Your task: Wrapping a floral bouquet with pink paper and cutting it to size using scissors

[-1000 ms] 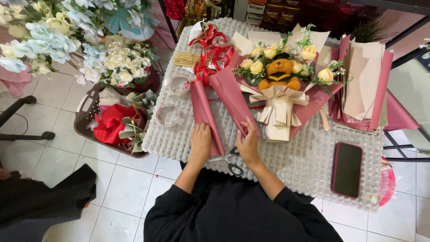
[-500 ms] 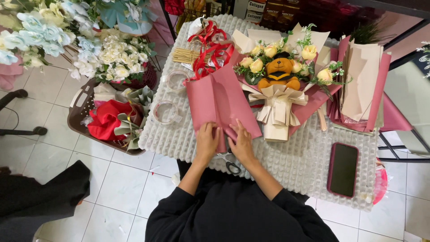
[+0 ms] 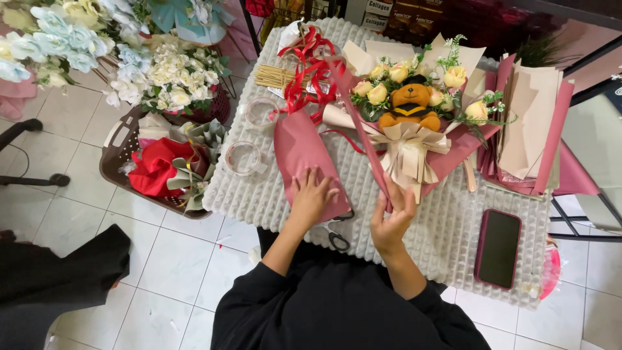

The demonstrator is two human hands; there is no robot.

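Note:
A sheet of dark pink wrapping paper (image 3: 299, 150) lies folded on the white bumpy table mat (image 3: 447, 227). My left hand (image 3: 313, 193) presses flat on its near end. My right hand (image 3: 394, 209) pinches the paper's other edge, which stands up on its side and runs toward the back. Beside it lies a bouquet (image 3: 414, 107) with yellow roses, a small brown bear and a cream bow, wrapped in pink and cream paper. Scissors (image 3: 337, 237) peek out under the paper at the table's near edge.
Red ribbon (image 3: 310, 71), thin sticks (image 3: 277, 76) and two clear tape rolls (image 3: 243, 157) lie at the mat's left. Stacked cream and pink sheets (image 3: 534, 123) sit at right, a phone (image 3: 497, 247) near the front. A basket (image 3: 139, 185) with red cloth and white flowers (image 3: 168, 81) stands on the floor.
The paper was lifted and folded between both hands. Now the left half lies flat under my left hand, and my right hand has moved right, holding the other edge upright.

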